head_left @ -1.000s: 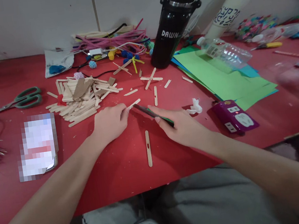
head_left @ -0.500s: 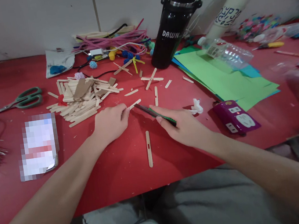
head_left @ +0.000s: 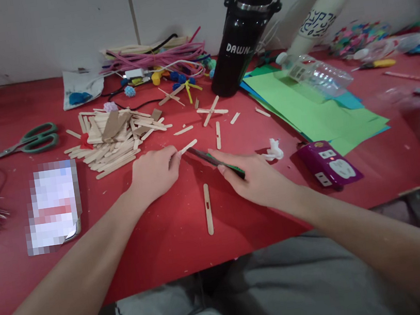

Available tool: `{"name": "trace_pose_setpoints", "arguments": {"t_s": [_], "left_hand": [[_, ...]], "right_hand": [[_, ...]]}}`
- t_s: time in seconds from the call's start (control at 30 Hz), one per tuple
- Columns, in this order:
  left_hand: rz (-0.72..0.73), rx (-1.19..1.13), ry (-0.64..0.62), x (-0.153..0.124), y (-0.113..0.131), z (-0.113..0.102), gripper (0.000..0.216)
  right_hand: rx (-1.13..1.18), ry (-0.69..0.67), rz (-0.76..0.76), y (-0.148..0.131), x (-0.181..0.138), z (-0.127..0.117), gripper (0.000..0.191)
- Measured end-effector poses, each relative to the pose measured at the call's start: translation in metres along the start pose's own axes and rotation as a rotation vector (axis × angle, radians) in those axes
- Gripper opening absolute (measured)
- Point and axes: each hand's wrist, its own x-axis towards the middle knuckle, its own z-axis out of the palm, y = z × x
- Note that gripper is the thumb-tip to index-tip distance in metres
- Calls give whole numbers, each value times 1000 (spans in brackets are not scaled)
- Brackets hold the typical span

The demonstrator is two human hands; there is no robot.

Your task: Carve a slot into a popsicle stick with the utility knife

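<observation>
My left hand (head_left: 158, 174) is closed on a wooden craft stick (head_left: 188, 146), whose far end sticks out past the fingertips. In my right hand (head_left: 245, 172) is a dark utility knife (head_left: 216, 161) with green on its handle, its tip against or very near the stick's edge. Nearer to me lies a craft stick with a small slot cut at its middle (head_left: 210, 220). Beyond the hands, another notched stick (head_left: 218, 138) lies near two crossed sticks (head_left: 212, 111). A large pile of craft sticks (head_left: 115, 152) sits beyond my left hand.
Green scissors (head_left: 39, 138) and a phone (head_left: 53, 205) lie on the left of the red table (head_left: 161, 253). A black bottle (head_left: 233, 44) stands at the back. Green paper sheets (head_left: 304, 107), a clear plastic bottle (head_left: 323, 76) and a purple power adapter (head_left: 328, 164) are on the right.
The view has shifted very slightly. Both hands keep nearly the same place and hold, and the knife tip stays at the stick.
</observation>
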Motion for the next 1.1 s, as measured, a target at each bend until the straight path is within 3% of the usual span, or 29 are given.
{"name": "trace_pose_setpoints", "arguments": {"t_s": [1.1], "left_hand": [[-2, 3, 10, 0, 0, 0, 34]], "right_hand": [[22, 34, -31, 1, -1, 2, 45]]}}
